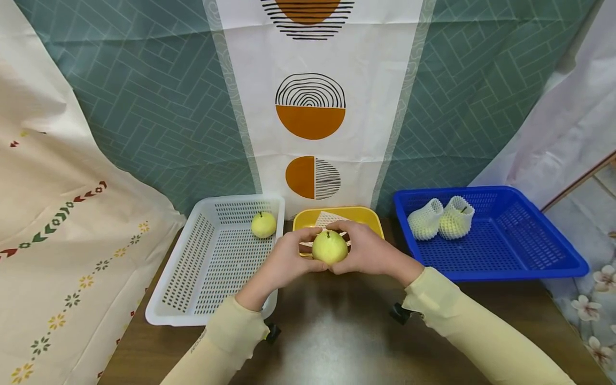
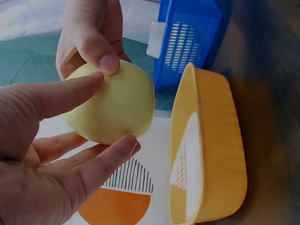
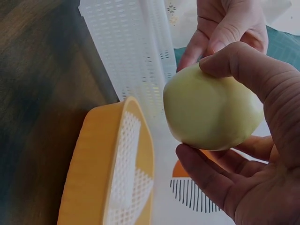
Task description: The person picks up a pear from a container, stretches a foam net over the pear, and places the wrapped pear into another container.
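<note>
Yellow-green pear (image 1: 329, 250) gripped by both hands (image 1: 287, 258) (image 1: 364, 248); dark stem (image 1: 328, 234) visible only in head view

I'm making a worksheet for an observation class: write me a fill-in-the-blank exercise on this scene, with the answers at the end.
1. The round fruit between the left hand and right hand has ____ foam net around it.
2. The other bare fruit lies in the ____-coloured basket.
3. The blue basket holds ____ rounded foam nets.
4. The yellow container stands ____ these two baskets.

Missing words: no; white; two; between.
</note>
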`<state>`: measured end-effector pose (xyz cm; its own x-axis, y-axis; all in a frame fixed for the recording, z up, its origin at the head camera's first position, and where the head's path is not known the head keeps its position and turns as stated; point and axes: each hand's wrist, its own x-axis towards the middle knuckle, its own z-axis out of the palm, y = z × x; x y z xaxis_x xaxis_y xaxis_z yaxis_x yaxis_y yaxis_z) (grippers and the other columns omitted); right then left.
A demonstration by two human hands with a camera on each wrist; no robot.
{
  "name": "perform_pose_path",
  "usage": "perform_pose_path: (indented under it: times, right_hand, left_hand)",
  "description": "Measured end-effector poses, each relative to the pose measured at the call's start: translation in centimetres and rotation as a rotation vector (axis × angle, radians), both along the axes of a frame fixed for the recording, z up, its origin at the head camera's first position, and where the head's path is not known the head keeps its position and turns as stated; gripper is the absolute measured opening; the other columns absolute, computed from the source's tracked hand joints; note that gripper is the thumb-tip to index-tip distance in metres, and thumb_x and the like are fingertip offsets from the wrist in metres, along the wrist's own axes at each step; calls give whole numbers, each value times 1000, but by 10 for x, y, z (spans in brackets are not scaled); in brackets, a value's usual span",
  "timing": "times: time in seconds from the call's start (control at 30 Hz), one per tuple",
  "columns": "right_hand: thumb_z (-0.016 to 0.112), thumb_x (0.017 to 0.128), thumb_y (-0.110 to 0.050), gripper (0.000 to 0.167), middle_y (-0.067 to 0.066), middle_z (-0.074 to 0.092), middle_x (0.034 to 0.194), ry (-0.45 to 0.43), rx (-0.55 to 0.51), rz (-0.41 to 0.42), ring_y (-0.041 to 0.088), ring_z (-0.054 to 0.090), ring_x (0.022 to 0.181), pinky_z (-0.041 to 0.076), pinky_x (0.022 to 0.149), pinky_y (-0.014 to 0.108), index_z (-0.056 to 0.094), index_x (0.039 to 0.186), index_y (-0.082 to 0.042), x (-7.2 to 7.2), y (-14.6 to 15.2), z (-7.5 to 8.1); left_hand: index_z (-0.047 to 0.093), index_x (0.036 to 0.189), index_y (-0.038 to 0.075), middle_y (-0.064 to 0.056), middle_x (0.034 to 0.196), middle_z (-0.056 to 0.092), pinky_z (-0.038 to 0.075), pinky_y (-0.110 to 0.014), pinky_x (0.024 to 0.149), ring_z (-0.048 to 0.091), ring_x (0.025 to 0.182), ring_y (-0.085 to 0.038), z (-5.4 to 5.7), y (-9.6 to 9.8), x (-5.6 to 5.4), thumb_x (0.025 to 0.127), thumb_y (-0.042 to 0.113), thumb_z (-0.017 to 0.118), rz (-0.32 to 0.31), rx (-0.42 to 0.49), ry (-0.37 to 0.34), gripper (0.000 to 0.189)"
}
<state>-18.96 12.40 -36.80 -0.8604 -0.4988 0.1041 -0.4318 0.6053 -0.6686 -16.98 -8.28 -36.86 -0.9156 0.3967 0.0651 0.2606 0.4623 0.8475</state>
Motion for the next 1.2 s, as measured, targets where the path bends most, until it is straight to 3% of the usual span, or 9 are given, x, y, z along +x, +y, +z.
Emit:
perform_pose_path:
  times: [0.37,0.57,0.93,1.2]
  right_hand:
    - [89,54,-31,71,-13,58,106,-56,-45,-13,13,59,93,52,77,26,56,117,-22,10,8,-10]
    - [89,56,-34,70,-13,59,107,-74,-64,-16,13,61,92,52,78,26,56,117,-24,16,14,-23]
    - [90,53,-37,73,-13,59,107,-112,-95,-41,8,60,94,51,81,26,57,117,-23,29,27,-50]
    - [91,52,-35,71,-14,62,104,-117,-92,-40,4,61,92,51,81,24,58,114,-24,33,32,-72]
  left_hand:
    - [55,128,19,2,125,58,55,-29,77,66,95,-20,-12,10,1,66,16,85,-43,55,-98,69]
    - [54,128,15,0,124,58,55,-30,79,65,100,-20,-23,16,5,65,17,86,-51,61,-140,71]
    - [55,127,14,1,117,62,54,-26,79,65,94,-10,-47,27,13,63,16,87,-93,42,-140,71]
    - [59,120,17,6,108,65,52,-31,82,63,92,-8,-69,35,14,60,21,88,-85,-45,-91,67]
